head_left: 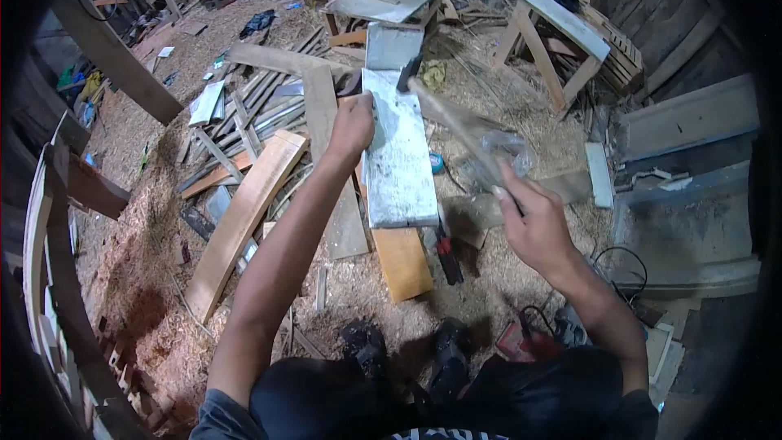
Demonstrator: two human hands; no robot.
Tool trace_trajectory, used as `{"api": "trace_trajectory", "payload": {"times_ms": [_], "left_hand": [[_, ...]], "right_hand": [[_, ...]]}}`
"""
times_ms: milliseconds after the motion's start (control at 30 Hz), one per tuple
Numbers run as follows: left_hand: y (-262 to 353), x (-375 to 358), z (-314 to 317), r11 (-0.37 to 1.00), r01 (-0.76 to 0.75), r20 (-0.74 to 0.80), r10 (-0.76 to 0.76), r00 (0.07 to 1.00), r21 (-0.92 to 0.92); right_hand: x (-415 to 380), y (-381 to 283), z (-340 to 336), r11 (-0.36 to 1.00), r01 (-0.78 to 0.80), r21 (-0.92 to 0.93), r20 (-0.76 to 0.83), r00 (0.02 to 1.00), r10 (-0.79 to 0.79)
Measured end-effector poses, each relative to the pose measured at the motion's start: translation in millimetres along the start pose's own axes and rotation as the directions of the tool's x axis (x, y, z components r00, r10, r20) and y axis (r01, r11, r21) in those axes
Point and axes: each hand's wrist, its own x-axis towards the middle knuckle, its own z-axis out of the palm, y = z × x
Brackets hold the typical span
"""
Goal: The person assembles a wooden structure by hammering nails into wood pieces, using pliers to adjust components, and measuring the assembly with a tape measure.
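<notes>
Sawdust and wood shavings cover the floor (521,277) of a cluttered workshop, strewn with offcuts, slats and planks. Near the middle lies a pale whitish board (399,163), resting across other wood, with an orange-brown plank (403,261) poking out from under its near end. The left hand (352,126) presses on the board's left edge near its far end, fingers curled over the rim, so this grip is closed on the board. The right hand (529,224) is raised above the floor, its grip wrapped around the handle of a hammer (456,118); the handle is blurred, and the dark head sits over the far end of the board. To the left of the board a long curved wooden piece (240,220) lies on the shavings. At the far right stands a small wooden stool (558,41). A red-handled tool (445,253) lies on the floor just right of the orange-brown plank. The person's dark shoes (407,350) show at the bottom.
</notes>
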Motion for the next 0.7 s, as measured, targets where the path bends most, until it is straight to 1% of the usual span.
{"api": "trace_trajectory", "payload": {"times_ms": [33, 67, 167, 200, 267, 300, 333, 367, 433, 467, 500, 567, 600, 633, 700], "left_hand": [[-0.1, -0.5, -1.2, 1.0, -0.007, 0.001, 0.007, 1.0, 0.007], [-3.1, -3.7, -1.1, 1.0, -0.003, 0.009, 0.003, 1.0, 0.015], [-5.2, 0.2, -3.2, 0.998, 0.061, 0.056, -0.059, 0.997, -0.033], [-5.6, -1.1, -1.7, 0.999, 0.048, 0.041, -0.047, 0.998, -0.021], [-6.4, 2.0, 0.2, 1.0, 0.012, -0.001, -0.012, 1.0, -0.005], [-5.8, 2.1, -0.1, 0.999, 0.023, 0.011, -0.023, 1.0, -0.025], [-5.3, 2.8, 0.0, 0.998, 0.038, 0.024, -0.037, 0.999, -0.047], [-4.2, 1.9, -0.5, 0.996, 0.051, 0.035, -0.049, 0.998, -0.069], [-5.9, 3.0, -2.8, 0.999, 0.036, 0.04, -0.035, 0.999, -0.037], [-6.7, 3.3, -1.5, 0.999, 0.029, 0.05, -0.027, 0.998, -0.02], [-2.4, 6.2, -0.4, 1.0, 0.019, 0.034, -0.019, 0.999, -0.021], [-4.5, 2.6, 1.2, 0.999, 0.032, 0.006, -0.032, 0.999, -0.021], [-10.5, 3.1, 0.3, 1.0, 0.029, 0.022, -0.029, 0.999, -0.008], [-13.5, 5.3, -1.8, 1.0, 0.023, 0.036, -0.023, 0.999, 0.004], [-10.1, 4.8, -1.2, 1.0, 0.012, 0.039, -0.012, 0.999, 0.011]], "right_hand": [[2.5, -1.3, -2.9, 0.999, -0.043, 0.022, -0.022, 0.999, 0.044], [0.7, 2.4, 0.7, 1.0, -0.01, 0.012, -0.005, 1.0, 0.01], [-3.4, 15.4, 12.9, 0.994, 0.105, -0.017, 0.04, 0.994, -0.104], [-3.2, 10.9, 12.3, 0.991, 0.112, -0.074, 0.043, 0.993, -0.109], [3.8, -3.3, -3.9, 0.995, 0.096, -0.037, -0.039, 0.994, -0.097], [4.7, -7.0, -7.2, 0.997, 0.078, -0.012, -0.072, 0.994, -0.079], [6.4, 3.0, 3.4, 0.976, 0.219, 0.012, -0.256, 0.944, -0.209], [3.9, 10.3, 10.7, 0.979, 0.203, -0.014, -0.16, 0.966, -0.203], [3.8, 6.3, 13.2, 0.979, 0.189, -0.07, 0.025, 0.982, -0.188], [6.3, 4.4, -1.3, 0.999, 0.036, -0.035, 0.116, 0.993, -0.032], [11.6, 2.1, -4.8, 0.995, 0.097, -0.018, -0.015, 0.995, -0.097], [12.8, 1.7, -4.5, 0.98, 0.201, 0.002, -0.257, 0.947, -0.194], [11.3, 7.9, 5.7, 0.968, 0.233, 0.099, -0.352, 0.918, -0.185], [8.3, 11.6, 9.0, 0.979, 0.201, 0.04, -0.214, 0.959, -0.188], [4.1, 14.8, 6.7, 0.981, 0.171, -0.093, 0.055, 0.985, -0.166]]}}
